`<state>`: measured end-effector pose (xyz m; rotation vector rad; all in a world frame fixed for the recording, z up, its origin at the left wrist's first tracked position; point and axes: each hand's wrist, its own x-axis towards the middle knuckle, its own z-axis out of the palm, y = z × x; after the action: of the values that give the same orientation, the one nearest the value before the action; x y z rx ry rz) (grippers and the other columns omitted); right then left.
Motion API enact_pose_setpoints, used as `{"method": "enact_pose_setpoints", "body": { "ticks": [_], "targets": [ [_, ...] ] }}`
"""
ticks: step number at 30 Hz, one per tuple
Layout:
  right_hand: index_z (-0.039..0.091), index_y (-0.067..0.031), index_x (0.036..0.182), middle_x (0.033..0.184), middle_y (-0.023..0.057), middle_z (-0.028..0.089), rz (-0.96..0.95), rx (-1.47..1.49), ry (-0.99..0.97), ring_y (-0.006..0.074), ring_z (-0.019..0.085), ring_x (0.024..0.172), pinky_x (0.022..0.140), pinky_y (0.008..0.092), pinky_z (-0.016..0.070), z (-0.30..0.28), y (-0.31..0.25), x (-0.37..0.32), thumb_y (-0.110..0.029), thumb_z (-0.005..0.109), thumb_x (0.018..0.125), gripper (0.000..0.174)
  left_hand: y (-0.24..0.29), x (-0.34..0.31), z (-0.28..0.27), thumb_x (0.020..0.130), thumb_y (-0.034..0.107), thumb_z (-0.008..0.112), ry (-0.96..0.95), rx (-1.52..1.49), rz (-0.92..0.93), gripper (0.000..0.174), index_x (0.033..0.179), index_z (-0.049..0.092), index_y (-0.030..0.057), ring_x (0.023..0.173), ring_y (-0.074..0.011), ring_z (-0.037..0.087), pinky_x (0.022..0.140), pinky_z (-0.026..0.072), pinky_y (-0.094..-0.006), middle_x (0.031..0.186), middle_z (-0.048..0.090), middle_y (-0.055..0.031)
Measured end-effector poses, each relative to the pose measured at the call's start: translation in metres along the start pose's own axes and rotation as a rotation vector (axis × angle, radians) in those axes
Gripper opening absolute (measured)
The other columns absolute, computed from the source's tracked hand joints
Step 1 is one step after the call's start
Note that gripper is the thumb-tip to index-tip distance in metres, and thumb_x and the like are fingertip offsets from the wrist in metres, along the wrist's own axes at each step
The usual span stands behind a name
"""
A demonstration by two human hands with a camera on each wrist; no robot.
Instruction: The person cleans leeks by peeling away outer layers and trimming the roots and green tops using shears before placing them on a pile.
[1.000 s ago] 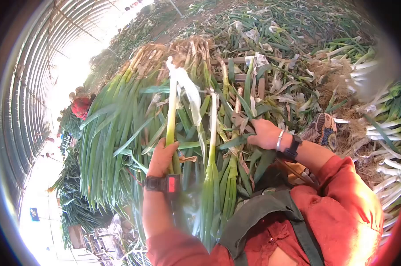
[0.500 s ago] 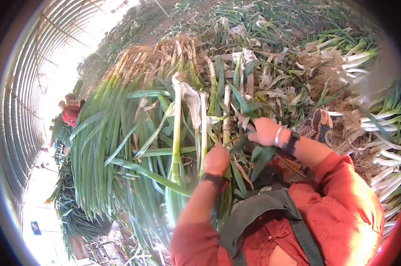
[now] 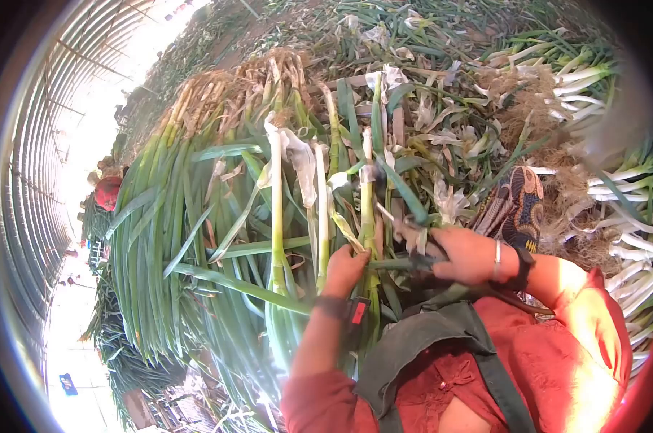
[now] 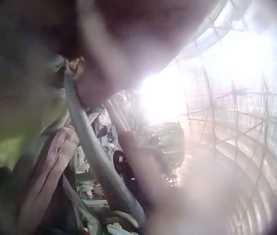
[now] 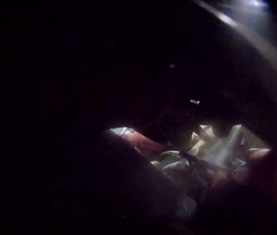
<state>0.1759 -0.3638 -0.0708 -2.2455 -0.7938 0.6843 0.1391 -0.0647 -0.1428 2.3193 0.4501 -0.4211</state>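
In the head view my left hand [image 3: 347, 270] grips the green stalk of a long green onion [image 3: 367, 195], whose pale root end points away from me. My right hand [image 3: 467, 254], just to the right, holds outer leaves [image 3: 412, 234], brownish and limp, pulled sideways from that stalk. Left of the left hand lie two green onions with bare white shanks; on one white shank [image 3: 277, 180], a loose papery skin [image 3: 299, 162] hangs. The left wrist view shows a blurred hand over a pale stalk [image 4: 97, 147]. Most of the right wrist view is dark.
A thick pile of unpeeled green onions [image 3: 153, 216] with brown roots [image 3: 218, 94] spreads on the left. Peeled leaves and skins [image 3: 442, 130] litter the middle and back. White-stemmed onions [image 3: 633, 249] lie along the right. A patterned shoe [image 3: 523, 209] is beyond the right hand.
My left hand has let go of a white-shanked onion and moved right to grip another stalk. The right hand has drawn back to the right with the leaves.
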Motion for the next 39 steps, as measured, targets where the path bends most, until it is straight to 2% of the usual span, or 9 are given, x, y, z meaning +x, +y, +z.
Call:
{"method": "enact_pose_setpoints", "body": {
  "ticks": [6,9,15,20,27,30,34,37,39],
  "targets": [
    [0.053,0.0059,0.113,0.095,0.0283,0.061,-0.078,0.026,0.035,0.044,0.06,0.093,0.086,0.0472,0.0487,-0.003,-0.011,-0.004,-0.03,0.063,0.077,0.052,0.008,0.008,-0.011,0.086,0.04,0.063,0.11,-0.037,-0.009,0.047,0.11,0.066,-0.0009,0.101,-0.0418,0.063,0.088,0.0472,-0.0454,0.103,0.067,-0.0258],
    [0.05,0.0057,0.121,0.105,0.0288,0.059,-0.035,0.057,-0.11,0.0439,0.058,0.1,0.09,0.0461,0.0475,-0.005,-0.028,-0.029,-0.03,0.062,0.078,0.057,0.009,0.022,-0.01,0.087,0.037,0.062,0.167,-0.076,-0.019,0.044,0.109,0.066,-0.0015,0.1,-0.0421,0.063,0.088,0.0474,-0.0455,0.102,0.067,-0.0262],
    [0.049,0.0069,0.12,0.107,0.0287,0.059,-0.045,0.041,-0.013,0.0438,0.058,0.101,0.09,0.0458,0.0477,0.002,-0.016,-0.017,-0.03,0.062,0.078,0.057,0.0,0.036,0.003,0.089,0.031,0.058,0.198,-0.114,-0.002,0.04,0.11,0.064,-0.0024,0.101,-0.0434,0.062,0.088,0.0474,-0.0462,0.103,0.067,-0.0265],
    [0.054,0.0087,0.107,0.103,0.0292,0.059,0.001,-0.029,0.021,0.0443,0.058,0.098,0.089,0.0467,0.0479,0.001,-0.01,0.026,-0.032,0.065,0.08,0.05,0.004,0.031,0.003,0.089,0.025,0.054,0.221,-0.043,-0.013,0.035,0.111,0.06,-0.0025,0.101,-0.046,0.06,0.088,0.0464,-0.0489,0.104,0.065,-0.0289],
    [0.066,0.0044,0.076,0.077,0.0266,0.064,0.003,-0.104,0.258,0.0426,0.064,0.077,0.075,0.0471,0.0522,-0.017,-0.006,0.1,-0.028,0.065,0.076,0.032,0.004,0.03,0.013,0.088,0.018,0.053,0.261,-0.013,0.006,0.031,0.113,0.054,-0.0009,0.101,-0.0487,0.059,0.088,0.0456,-0.0509,0.103,0.064,-0.0312],
    [0.066,0.0069,0.078,0.081,0.0283,0.064,0.085,-0.152,0.241,0.0432,0.064,0.08,0.078,0.047,0.0517,-0.023,0.011,0.159,-0.032,0.067,0.078,0.039,0.005,0.026,0.014,0.087,0.018,0.057,0.22,0.072,0.047,0.034,0.118,0.054,0.0039,0.1,-0.0487,0.059,0.086,0.046,-0.0515,0.108,0.062,-0.0291],
    [0.067,0.0063,0.079,0.081,0.0277,0.065,0.141,-0.155,0.371,0.0426,0.065,0.079,0.075,0.0462,0.0529,-0.028,0.042,0.203,-0.031,0.069,0.075,0.037,0.036,0.001,0.017,0.084,0.017,0.063,0.48,0.342,0.098,0.032,0.113,0.058,0.0059,0.097,-0.0418,0.058,0.081,0.0486,-0.0516,0.101,0.056,-0.0179],
    [0.066,0.0051,0.082,0.081,0.0272,0.065,0.113,-0.093,0.252,0.043,0.065,0.079,0.075,0.0464,0.053,-0.028,0.032,0.161,-0.031,0.072,0.073,0.038,0.043,-0.011,0.01,0.083,0.018,0.064,0.708,0.527,0.473,0.034,0.114,0.057,0.0062,0.097,-0.0387,0.059,0.08,0.0499,-0.0506,0.096,0.055,-0.0168],
    [0.061,0.0061,0.098,0.086,0.0278,0.064,0.039,-0.109,0.158,0.0442,0.063,0.082,0.076,0.0468,0.0525,-0.026,0.023,0.116,-0.032,0.07,0.075,0.045,0.036,-0.009,0.013,0.083,0.022,0.066,0.467,0.549,0.376,0.043,0.12,0.053,0.0055,0.093,-0.0364,0.061,0.078,0.0517,-0.0485,0.094,0.057,-0.0164]
  ]
}}
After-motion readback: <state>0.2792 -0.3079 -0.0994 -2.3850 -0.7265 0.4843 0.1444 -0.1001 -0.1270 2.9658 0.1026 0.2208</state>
